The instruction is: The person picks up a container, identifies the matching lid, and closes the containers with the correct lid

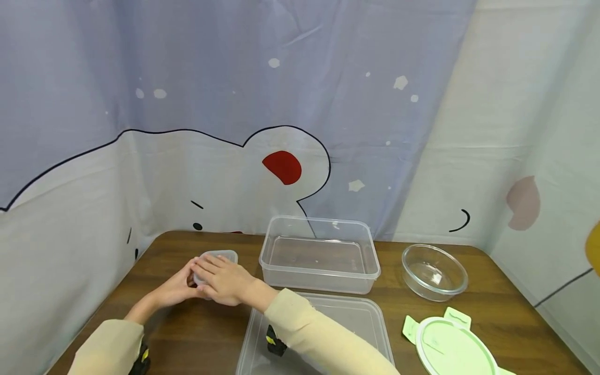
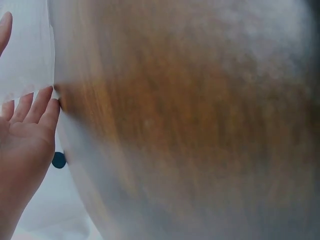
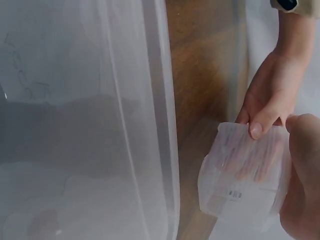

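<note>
A small translucent plastic container (image 1: 228, 254) is between my two hands at the left of the table. My left hand (image 1: 173, 289) grips it from the left; in the right wrist view the thumb lies on one face, with fingers showing through the plastic. My right hand (image 1: 226, 282) rests against it from the right, fingers straight and side by side. In the left wrist view, those straight fingers (image 2: 37, 105) touch the container's side. Much of the container is hidden by the hands in the head view.
Behind my right forearm stands a large clear rectangular box (image 1: 319, 281). A flat translucent lid (image 1: 351, 317) lies in front of it, under the forearm. On the right are a round glass bowl (image 1: 433, 284) and a green clip lid (image 1: 452, 346). A printed curtain (image 1: 211, 78) hangs behind the wooden table.
</note>
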`<state>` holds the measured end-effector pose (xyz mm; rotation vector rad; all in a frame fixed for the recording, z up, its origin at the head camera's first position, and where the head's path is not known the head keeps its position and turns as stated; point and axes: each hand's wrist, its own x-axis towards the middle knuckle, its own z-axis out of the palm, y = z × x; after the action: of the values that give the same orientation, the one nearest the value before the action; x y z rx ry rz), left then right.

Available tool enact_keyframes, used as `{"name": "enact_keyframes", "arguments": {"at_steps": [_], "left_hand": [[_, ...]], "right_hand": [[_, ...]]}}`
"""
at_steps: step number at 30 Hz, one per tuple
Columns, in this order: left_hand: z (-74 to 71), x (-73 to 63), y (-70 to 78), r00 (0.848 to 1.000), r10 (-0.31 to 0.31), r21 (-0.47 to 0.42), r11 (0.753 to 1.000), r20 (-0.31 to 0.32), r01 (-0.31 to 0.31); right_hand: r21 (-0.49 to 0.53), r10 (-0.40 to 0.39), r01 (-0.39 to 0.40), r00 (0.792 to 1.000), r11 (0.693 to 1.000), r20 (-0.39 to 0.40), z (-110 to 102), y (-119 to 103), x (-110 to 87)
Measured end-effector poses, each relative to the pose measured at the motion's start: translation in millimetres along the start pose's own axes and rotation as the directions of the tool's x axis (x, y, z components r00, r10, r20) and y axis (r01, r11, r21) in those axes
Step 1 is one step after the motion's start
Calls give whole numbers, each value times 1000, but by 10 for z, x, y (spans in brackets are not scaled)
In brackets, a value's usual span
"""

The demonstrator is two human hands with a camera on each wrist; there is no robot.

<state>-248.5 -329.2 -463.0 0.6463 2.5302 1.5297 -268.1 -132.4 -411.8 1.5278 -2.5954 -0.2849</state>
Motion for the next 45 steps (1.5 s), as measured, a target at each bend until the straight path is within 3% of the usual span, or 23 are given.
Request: {"name": "enact_keyframes", "arguments": {"at_steps": [6, 14, 22, 28, 34, 37, 45], "left_hand": [[-23, -11, 10, 997, 81, 10, 997, -16, -81], [-20, -2, 37, 999, 18, 74, 997, -39, -15], [-25, -1, 43, 998, 51, 49, 998, -35, -49], [-18, -5, 50, 998, 52, 19, 998, -32, -52], [10, -12, 52, 998, -57, -11, 998, -16, 57], [22, -11, 76, 995, -97, 0, 995, -25, 97], [36, -1, 105, 992, -118, 24, 993, -43, 119]], "right_hand": [[-41, 1, -1, 1000, 999, 1, 1, -20, 5], [-143, 1, -3, 1000, 990, -12, 7, -44, -5], [-217, 20, -20, 1000, 976, 1, -20, -73, 1], [-128, 43, -39, 999, 991, 32, -28, -68, 44], [37, 83, -85, 995, 996, 61, -19, -11, 77], [49, 109, -110, 993, 993, 35, -1, 38, 85], [69, 125, -124, 992, 990, -8, 57, 123, 88]]}}
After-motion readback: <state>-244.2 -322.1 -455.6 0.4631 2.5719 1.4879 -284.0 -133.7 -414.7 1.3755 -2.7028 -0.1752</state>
